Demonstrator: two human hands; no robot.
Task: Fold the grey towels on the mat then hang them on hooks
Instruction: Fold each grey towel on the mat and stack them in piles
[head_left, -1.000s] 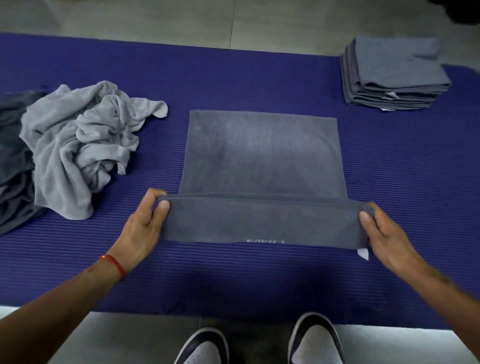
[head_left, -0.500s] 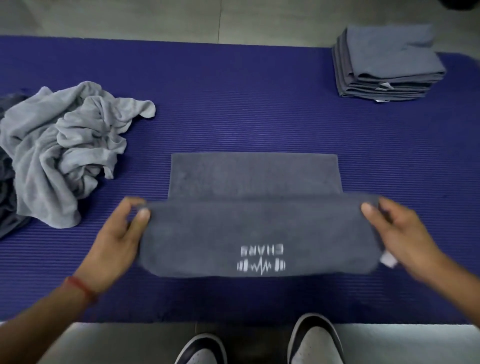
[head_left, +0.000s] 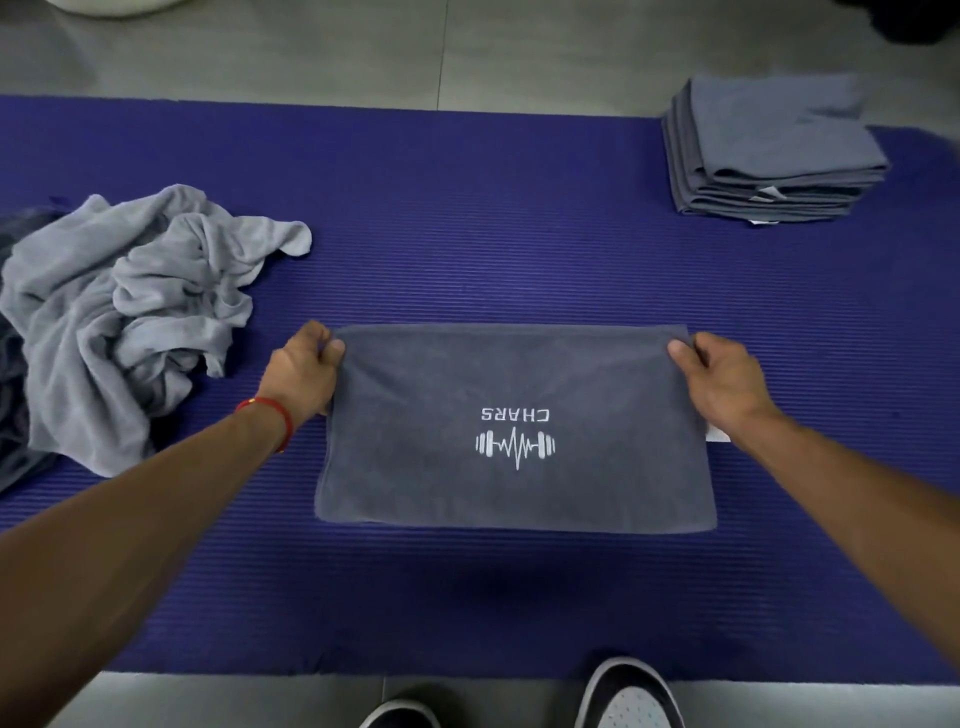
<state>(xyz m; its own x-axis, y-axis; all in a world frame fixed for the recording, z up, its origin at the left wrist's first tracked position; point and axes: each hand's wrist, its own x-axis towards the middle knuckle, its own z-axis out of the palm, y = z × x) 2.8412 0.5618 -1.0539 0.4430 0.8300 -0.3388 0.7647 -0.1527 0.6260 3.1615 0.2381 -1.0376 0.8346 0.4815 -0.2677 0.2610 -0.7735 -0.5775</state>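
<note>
A dark grey towel with a white dumbbell logo lies folded flat in the middle of the blue mat. My left hand pinches its far left corner. At the far right corner, my right hand pinches the towel the same way. A white tag pokes out under my right wrist. A crumpled heap of light grey towels lies to the left. A neat stack of folded grey towels sits at the far right of the mat.
Darker cloth lies under the heap at the left edge. Grey tiled floor runs beyond the mat. My shoes stand at the mat's near edge. No hooks are in view.
Both hands carried the towel's near edge away from me, over the far half. The towel now lies folded in two, logo side up.
</note>
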